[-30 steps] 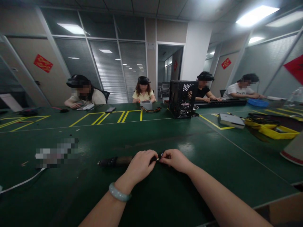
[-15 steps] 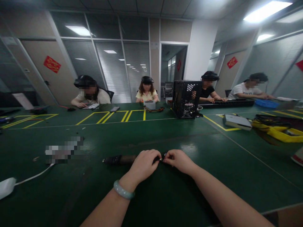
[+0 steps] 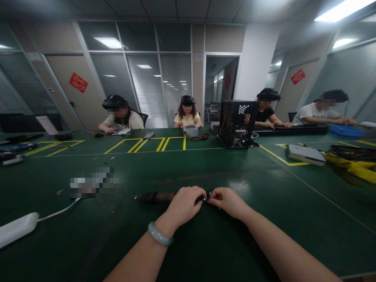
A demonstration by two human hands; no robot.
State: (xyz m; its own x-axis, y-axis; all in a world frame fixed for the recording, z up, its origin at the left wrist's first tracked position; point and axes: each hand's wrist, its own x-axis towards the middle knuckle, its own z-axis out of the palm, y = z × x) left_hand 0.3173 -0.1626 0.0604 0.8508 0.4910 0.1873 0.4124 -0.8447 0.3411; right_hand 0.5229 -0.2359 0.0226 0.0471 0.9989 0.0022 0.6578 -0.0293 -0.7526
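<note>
A dark cylindrical tool (image 3: 157, 197) lies on the green table (image 3: 141, 172), its tip pointing left. My left hand (image 3: 186, 203), with a pale bangle at the wrist, is wrapped round the tool's right end. Close beside it, my right hand (image 3: 227, 201) has thumb and forefinger pinched at a small dark piece (image 3: 209, 194) by that end. A small shiny metal spot shows between the hands. What exactly the right fingertips hold is too small to make out.
A black computer case (image 3: 238, 124) stands across the table. A white power strip (image 3: 19, 230) with a cable lies at left. A silver box (image 3: 305, 154) and yellow bags (image 3: 362, 166) lie at right. Several people sit along the far side.
The whole view has shifted, so the scene sits slightly further right. Both hands keep nearly the same pose at the tool's right end.
</note>
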